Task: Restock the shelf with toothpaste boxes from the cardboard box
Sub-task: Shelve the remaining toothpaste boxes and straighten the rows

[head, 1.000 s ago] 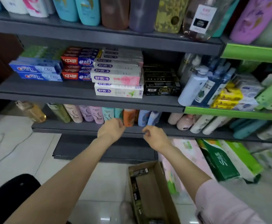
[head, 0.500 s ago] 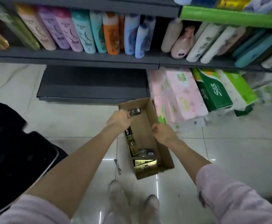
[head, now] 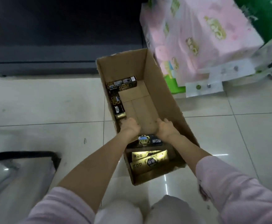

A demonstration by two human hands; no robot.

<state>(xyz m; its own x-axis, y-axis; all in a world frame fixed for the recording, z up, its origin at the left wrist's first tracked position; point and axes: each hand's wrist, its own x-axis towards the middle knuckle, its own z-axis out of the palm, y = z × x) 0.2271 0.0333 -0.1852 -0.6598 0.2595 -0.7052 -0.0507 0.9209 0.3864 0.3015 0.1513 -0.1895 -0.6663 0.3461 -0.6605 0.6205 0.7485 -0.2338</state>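
An open cardboard box (head: 162,88) stands on the tiled floor in front of me. Black-and-gold toothpaste boxes lie inside: one across the far end (head: 122,84), one along the left wall (head: 116,104), and several stacked at the near end (head: 149,156). Both my hands are down inside the carton. My left hand (head: 130,126) sits beside the near end of the toothpaste box along the left wall, fingers loosely curled downward, with nothing seen in them. My right hand (head: 166,129) hovers over the bare cardboard bottom, fingers loosely curled and holding nothing.
The dark base of the shelf unit (head: 51,46) runs along the top left. Pink tissue packs (head: 196,38) and a green pack (head: 261,10) lean on the floor right of the carton. A black-edged object (head: 19,167) lies at lower left. My knees (head: 119,212) show at the bottom.
My view has dropped from the shelf to the floor. Both hands have moved down from above the carton into it, near its bottom.
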